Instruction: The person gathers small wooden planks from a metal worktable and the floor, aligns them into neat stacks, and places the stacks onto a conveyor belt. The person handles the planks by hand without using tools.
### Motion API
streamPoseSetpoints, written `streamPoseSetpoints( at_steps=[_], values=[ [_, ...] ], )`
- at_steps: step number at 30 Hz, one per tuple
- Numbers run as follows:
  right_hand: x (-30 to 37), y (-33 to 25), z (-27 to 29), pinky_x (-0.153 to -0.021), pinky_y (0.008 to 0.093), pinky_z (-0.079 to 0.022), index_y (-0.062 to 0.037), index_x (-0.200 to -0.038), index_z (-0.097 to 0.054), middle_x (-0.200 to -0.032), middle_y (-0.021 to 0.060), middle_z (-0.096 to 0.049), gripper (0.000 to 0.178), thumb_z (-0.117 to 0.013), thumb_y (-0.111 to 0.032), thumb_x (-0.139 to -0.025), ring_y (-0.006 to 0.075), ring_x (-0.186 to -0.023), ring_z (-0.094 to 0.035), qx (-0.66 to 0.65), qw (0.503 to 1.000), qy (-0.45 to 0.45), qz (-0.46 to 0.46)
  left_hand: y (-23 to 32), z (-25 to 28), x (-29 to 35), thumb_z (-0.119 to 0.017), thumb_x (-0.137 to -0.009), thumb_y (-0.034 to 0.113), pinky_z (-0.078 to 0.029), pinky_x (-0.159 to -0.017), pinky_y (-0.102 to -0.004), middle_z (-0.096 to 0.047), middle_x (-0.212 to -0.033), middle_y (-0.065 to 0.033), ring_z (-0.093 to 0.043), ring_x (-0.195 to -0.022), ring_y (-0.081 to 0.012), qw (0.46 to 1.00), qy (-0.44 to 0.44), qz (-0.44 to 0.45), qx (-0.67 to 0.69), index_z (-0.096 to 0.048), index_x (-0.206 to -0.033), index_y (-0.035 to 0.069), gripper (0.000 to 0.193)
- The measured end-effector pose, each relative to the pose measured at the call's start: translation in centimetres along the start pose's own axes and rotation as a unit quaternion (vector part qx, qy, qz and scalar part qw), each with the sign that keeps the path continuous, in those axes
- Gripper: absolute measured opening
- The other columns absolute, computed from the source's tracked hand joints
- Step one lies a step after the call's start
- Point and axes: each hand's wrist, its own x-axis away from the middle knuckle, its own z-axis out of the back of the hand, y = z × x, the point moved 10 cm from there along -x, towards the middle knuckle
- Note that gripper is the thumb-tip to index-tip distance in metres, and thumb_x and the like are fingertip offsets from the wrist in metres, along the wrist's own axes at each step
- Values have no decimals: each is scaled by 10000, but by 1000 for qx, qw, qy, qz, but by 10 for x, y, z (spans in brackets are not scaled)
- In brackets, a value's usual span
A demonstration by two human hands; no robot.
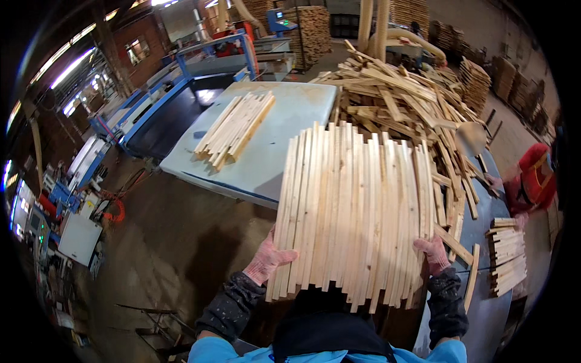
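Observation:
A wide row of pale wooden strips point(351, 212), laid side by side with uneven ends, is held in front of my body. My left hand point(269, 259), in a pink knitted glove, grips the row's left edge with the thumb over the top. On the opposite edge my right hand point(433, 253), gloved alike, is closed round the outermost strips. The fingers of both hands are partly hidden under the wood. Beyond the row's upper left, a smaller bundle of strips point(236, 128) lies on a pale blue tabletop point(287, 100).
A large heap of loose wooden strips point(393, 91) covers the table at the right. Another person in red point(534, 178) stands at the far right by a small row of strips point(508, 257). A blue-framed machine point(181, 100) adjoins the pale table. Stacked wood point(310, 36) rises behind.

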Motion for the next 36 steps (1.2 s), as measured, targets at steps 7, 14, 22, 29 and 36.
streamPoseSetpoints(
  at_steps=[7, 14, 22, 29, 36],
  values=[
    [-119, -6, -109, -943, 391, -640, -28, -1551, -544, -1217, 104, -752, 812, -919, 22, -833, 231, -1069, -754, -3, 999, -26, -31, 33, 101, -53, -856, -869, 5, -468, -1229, -440, -620, -1528, -92, -591, -1401, -257, 999, 42, -7, -5, -431, -1686, 97, 926],
    [-222, -15, -187, -899, 387, -628, -27, -1496, -574, -1151, 82, -733, 745, -884, 4, -820, 216, -965, -721, 1, 997, 29, -72, 58, 180, -199, -832, -904, 8, -457, -1233, -424, -602, -1554, -114, -579, -1418, -253, 998, -3, 56, -5, -377, -1720, 83, 937],
    [-314, -27, -205, -848, 379, -632, -40, -1511, -557, -1101, 91, -731, 741, -841, 16, -829, 221, -917, -720, -41, 993, 73, -86, 95, 212, -361, -860, -937, 86, -456, -1246, -412, -576, -1537, -143, -592, -1386, -268, 976, -75, 78, -191, -344, -1686, 11, 913],
    [-358, -45, -223, -904, 376, -645, -49, -1547, -514, -1174, 96, -733, 763, -858, 17, -870, 211, -962, -743, -53, 988, 121, -80, 134, 242, -447, -641, -1071, 634, -417, -1273, -440, -547, -1619, -298, -563, -1472, -383, 868, -61, 139, -472, -387, -1684, -15, 928],
    [-358, -49, -231, -915, 369, -647, -39, -1539, -546, -1190, 91, -742, 786, -850, 69, -822, 210, -970, -748, -56, 986, 130, -87, 169, 239, -456, -545, -1068, 662, -560, -998, -528, -765, -1132, -347, -754, -1120, -439, 729, -115, 279, -615, -760, -1170, -104, 801]
  ],
)
